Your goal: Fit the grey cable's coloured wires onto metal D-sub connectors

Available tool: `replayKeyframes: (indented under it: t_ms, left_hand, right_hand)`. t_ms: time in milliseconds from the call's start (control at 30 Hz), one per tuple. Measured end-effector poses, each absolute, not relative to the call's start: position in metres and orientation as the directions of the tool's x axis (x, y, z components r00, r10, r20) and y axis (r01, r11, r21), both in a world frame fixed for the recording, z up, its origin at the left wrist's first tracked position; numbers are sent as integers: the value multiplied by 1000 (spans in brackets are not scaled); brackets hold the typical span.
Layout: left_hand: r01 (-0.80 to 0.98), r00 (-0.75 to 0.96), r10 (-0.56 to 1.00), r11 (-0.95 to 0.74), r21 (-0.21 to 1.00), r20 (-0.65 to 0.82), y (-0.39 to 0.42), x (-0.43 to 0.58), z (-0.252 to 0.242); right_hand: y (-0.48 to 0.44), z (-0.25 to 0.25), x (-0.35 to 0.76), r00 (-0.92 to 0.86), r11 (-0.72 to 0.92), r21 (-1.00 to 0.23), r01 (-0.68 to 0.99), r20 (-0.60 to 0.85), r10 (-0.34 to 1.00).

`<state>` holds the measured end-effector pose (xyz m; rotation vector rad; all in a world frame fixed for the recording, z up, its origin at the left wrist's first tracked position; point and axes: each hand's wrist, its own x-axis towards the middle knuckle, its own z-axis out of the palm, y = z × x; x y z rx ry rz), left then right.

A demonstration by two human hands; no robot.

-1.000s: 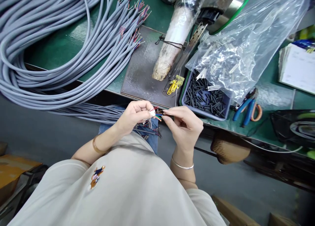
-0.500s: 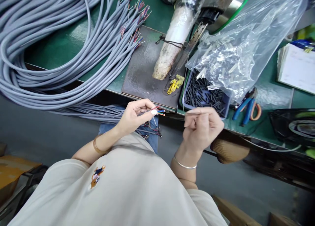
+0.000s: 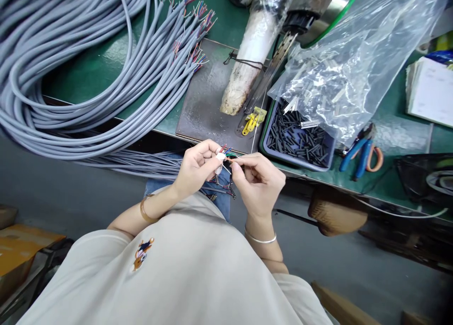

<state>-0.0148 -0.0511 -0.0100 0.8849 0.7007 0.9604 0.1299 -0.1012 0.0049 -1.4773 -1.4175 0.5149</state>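
My left hand [image 3: 196,166] is closed around the end of a grey cable, pinching it just behind its fanned coloured wires [image 3: 226,151]. My right hand [image 3: 257,181] is closed in a pinch right against those wire tips; what it holds is too small to name. Both hands hover over my lap, just in front of the bench edge. More grey cables [image 3: 148,162] run from my left hand off to the left.
A big coil of grey cables [image 3: 71,70] covers the green bench at left. A dark metal plate [image 3: 208,98] carries a wrapped tool [image 3: 247,65]. A blue tray of black sleeves [image 3: 297,141], a clear plastic bag [image 3: 354,60] and blue pliers [image 3: 359,150] lie right.
My right hand swung out right toward the tray, then came back to the wire tips at my left hand. The view shifted slightly.
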Motion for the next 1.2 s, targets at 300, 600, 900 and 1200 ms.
replayKeyframes:
  t_ms: [300,600,900,1200]
  left_hand:
    - [-414,678,662,703,578,-320,-39,-21,-2]
    - [-382,826,499,838,389,-263,-34,-32,-8]
    - [-419,825,527,812,406,-205,-37,-34,-15]
    - [-286,602,757,503,816,-255,-42,-33,-20]
  right_hand:
    - [-100,-1,136,300,149,-918,369,269,915]
    - [-96,7,130,173,193,-872,449,297,939]
    - [-94,17,123,104,307,-828,470,397,912]
    - [-96,10,129,86,261,-845,468,337,938]
